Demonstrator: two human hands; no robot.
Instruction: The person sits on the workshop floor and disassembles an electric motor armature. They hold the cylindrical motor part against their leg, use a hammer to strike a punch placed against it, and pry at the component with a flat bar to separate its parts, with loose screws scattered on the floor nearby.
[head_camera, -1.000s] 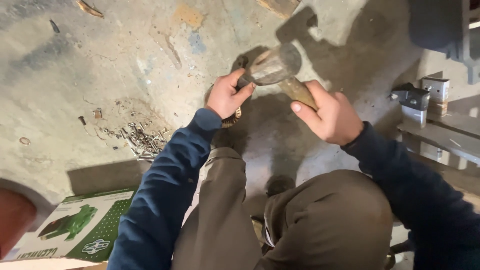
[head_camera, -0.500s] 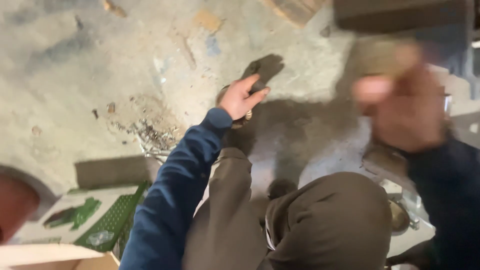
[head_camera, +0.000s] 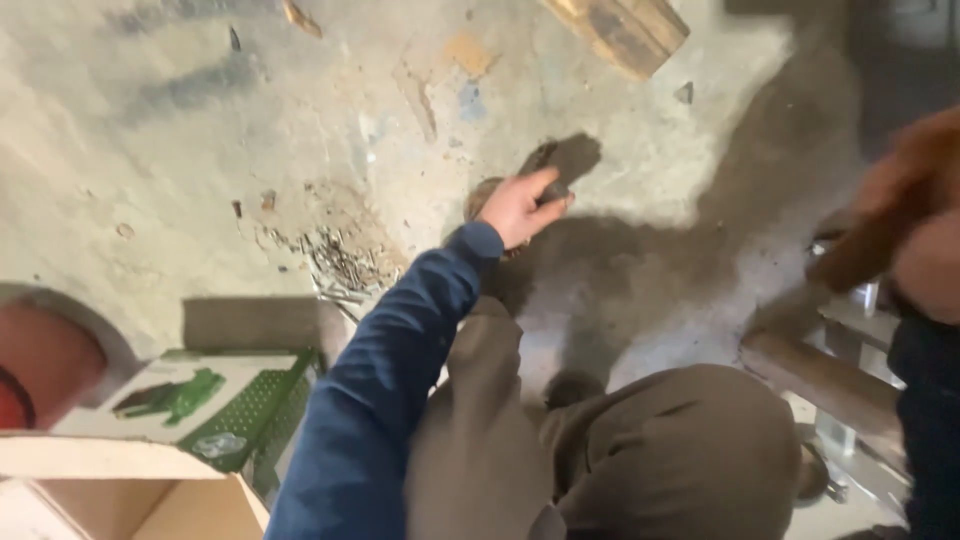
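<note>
Person crouched over a rough concrete floor (head_camera: 200, 130), knees in brown trousers (head_camera: 640, 470) filling the lower middle of the view. Left hand (head_camera: 520, 208), in a blue sleeve (head_camera: 400, 370), is stretched forward and laid on a small dark object (head_camera: 548, 160) on the floor; fingers are together and curled over its near end with the thumb alongside, apparently pinning it flat so it cannot shift. The object is mostly under the hand and merges with its own shadow, so its kind and shape cannot be told; a brownish rounded edge shows just left of the wrist. Right hand (head_camera: 925, 215) is raised at the right edge, well apart from the left, heavily motion-blurred and partly cut off; it seems wrapped around a brown handle-like piece (head_camera: 850, 255), but the grip and what the handle belongs to cannot be made out. A scatter of small metal bits, possibly nails (head_camera: 340, 265), lies on the floor left of the blue sleeve. Wooden board (head_camera: 625, 30) at top, cropped. Green patterned box (head_camera: 220, 400) and open cardboard carton (head_camera: 130, 495) at lower left, both cut by the frame; a red rounded thing (head_camera: 40, 370) at far left is unidentifiable. Metal parts at lower right (head_camera: 840, 390) are blurred.
</note>
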